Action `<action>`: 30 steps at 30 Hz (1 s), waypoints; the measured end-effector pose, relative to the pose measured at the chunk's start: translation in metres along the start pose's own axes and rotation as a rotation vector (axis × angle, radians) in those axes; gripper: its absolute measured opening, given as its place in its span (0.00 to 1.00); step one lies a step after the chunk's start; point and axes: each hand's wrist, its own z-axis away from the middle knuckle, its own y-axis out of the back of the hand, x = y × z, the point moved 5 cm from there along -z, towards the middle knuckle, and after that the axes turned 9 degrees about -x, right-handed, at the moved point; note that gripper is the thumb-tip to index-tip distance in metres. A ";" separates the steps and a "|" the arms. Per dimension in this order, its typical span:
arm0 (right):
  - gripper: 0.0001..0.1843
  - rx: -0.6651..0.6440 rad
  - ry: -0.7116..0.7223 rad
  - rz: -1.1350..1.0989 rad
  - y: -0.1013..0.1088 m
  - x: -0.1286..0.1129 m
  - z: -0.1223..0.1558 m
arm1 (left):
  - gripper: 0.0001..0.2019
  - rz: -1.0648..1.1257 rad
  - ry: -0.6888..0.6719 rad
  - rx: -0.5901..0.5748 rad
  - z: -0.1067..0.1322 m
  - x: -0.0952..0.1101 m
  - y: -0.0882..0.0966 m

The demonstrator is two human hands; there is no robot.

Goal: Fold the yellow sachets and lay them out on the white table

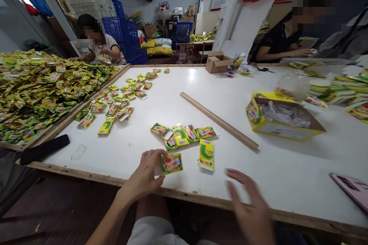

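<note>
Near the table's front edge, my left hand (151, 170) has its fingers round the left end of a small yellow-green printed box (173, 163). My right hand (248, 203) is blurred by motion over the front edge, its fingers apart with nothing between them. Between the hands, a similar yellow box (206, 154) lies flat on the white table. Just behind it several more small boxes (180, 135) lie in a loose row, some with open end flaps.
A wooden stick (218, 120) lies across the middle. On the right stand a yellow display box (284, 118) holding clear plastic and a pink phone (352, 189). Scattered boxes (112, 110) and a walled heap of packets (51, 84) are left. Two people sit across the table.
</note>
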 end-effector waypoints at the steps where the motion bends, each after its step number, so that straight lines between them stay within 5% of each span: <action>1: 0.16 -0.104 0.033 -0.031 -0.013 -0.007 -0.006 | 0.30 0.032 -0.056 -0.089 -0.001 0.012 -0.001; 4: 0.22 -0.463 0.076 -0.226 -0.066 -0.017 -0.019 | 0.30 0.145 -0.190 -0.191 -0.008 0.034 -0.010; 6: 0.21 -0.512 0.039 -0.366 -0.090 -0.012 -0.022 | 0.28 0.278 -0.204 -0.034 -0.013 0.032 -0.016; 8: 0.20 -0.420 -0.024 -0.447 -0.098 0.000 -0.020 | 0.24 0.446 -0.141 0.192 -0.015 0.019 -0.026; 10: 0.23 -0.334 -0.086 -0.465 -0.097 0.012 -0.015 | 0.20 0.606 -0.063 0.256 -0.015 0.005 -0.045; 14: 0.23 -0.336 -0.116 -0.414 -0.093 0.022 -0.007 | 0.17 0.762 0.020 0.124 -0.014 -0.009 -0.075; 19: 0.22 -0.444 -0.086 -0.350 -0.095 0.017 -0.014 | 0.10 0.760 0.076 0.058 -0.016 -0.020 -0.076; 24: 0.15 -0.518 -0.020 -0.283 -0.090 0.009 -0.028 | 0.09 0.708 0.024 0.118 -0.028 -0.019 -0.074; 30: 0.15 -0.288 0.028 -0.263 -0.077 0.016 -0.032 | 0.15 0.998 -0.032 0.187 -0.040 -0.011 -0.084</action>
